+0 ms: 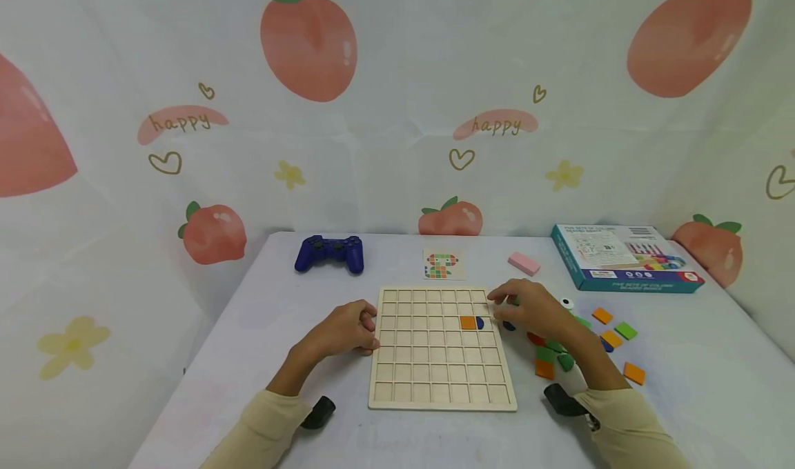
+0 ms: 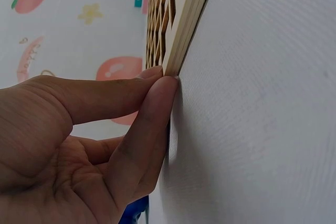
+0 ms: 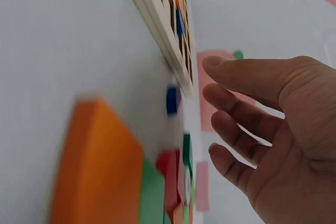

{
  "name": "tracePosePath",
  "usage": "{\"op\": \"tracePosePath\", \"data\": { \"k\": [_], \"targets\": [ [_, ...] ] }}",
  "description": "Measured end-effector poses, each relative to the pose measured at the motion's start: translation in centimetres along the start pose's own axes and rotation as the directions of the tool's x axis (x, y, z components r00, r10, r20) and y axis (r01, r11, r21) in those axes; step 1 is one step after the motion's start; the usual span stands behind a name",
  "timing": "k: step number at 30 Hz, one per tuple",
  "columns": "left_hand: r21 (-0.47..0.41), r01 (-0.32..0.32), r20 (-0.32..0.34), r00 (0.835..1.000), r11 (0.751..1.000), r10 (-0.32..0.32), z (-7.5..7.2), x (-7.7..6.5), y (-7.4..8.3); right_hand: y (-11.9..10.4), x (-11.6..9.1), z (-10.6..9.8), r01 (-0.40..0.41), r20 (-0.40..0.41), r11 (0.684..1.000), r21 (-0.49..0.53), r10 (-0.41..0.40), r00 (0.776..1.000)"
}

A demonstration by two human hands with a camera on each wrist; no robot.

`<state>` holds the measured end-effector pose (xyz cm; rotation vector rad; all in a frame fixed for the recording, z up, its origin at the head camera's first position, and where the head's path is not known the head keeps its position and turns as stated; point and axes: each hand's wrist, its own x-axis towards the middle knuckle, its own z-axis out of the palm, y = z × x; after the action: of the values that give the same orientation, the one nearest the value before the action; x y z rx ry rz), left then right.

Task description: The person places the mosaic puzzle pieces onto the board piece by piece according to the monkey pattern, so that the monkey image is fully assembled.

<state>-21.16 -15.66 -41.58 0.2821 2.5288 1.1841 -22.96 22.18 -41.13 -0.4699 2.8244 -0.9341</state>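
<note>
A pale wooden grid board (image 1: 435,374) lies flat on the table. An orange square tile (image 1: 468,323) and a dark blue half-round tile (image 1: 480,323) sit side by side in its cells, toward the right edge. My left hand (image 1: 344,329) is at the board's left edge; in the left wrist view its thumb and finger pinch the rim (image 2: 185,30). Over the board's upper right edge, my right hand (image 1: 529,310) hovers with relaxed, slightly bent fingers and nothing between them. Close below it, a small blue piece (image 3: 172,100) lies beside the board.
Several loose coloured tiles, orange (image 1: 634,373) and green (image 1: 626,330) among them, spread right of the board, partly under my right forearm. Behind stand a blue game controller (image 1: 329,252), a pattern card (image 1: 444,264), a pink block (image 1: 524,263) and a teal box (image 1: 627,258).
</note>
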Motion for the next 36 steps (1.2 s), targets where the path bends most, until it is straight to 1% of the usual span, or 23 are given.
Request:
{"op": "tracePosePath", "data": {
  "k": [6, 15, 23, 26, 31, 36],
  "targets": [
    [-0.012, -0.004, 0.003, 1.0, 1.0, 0.004, -0.1, 0.0, 0.1, 1.8, -0.8, -1.5, -0.075, -0.009, 0.997, 0.019, 0.075, 0.997],
    [-0.019, -0.029, 0.019, 0.999, 0.999, 0.029, -0.3, -0.2, 0.0, 4.2, -1.8, -3.1, -0.176, -0.035, 0.984, 0.02, 0.176, 0.984],
    [-0.034, -0.039, 0.03, 0.999, 0.999, 0.04, -0.3, -0.2, 0.1, 5.6, -2.4, -3.8, -0.19, -0.054, 0.982, -0.011, 0.189, 0.98],
    [-0.024, -0.043, 0.028, 0.999, 0.999, 0.044, -0.3, -0.3, 0.1, 6.1, -2.5, -3.9, -0.199, -0.057, 0.98, -0.014, 0.198, 0.979],
    [-0.002, -0.047, 0.023, 0.999, 0.999, 0.047, -0.3, -0.2, 0.1, 6.5, -2.6, -3.9, -0.205, -0.071, 0.979, -0.015, 0.204, 0.976],
    [0.0, -0.047, 0.02, 0.999, 0.999, 0.047, -0.4, -0.2, 0.0, 6.7, -2.8, -4.0, -0.214, -0.089, 0.977, -0.004, 0.213, 0.973]
  ]
}}
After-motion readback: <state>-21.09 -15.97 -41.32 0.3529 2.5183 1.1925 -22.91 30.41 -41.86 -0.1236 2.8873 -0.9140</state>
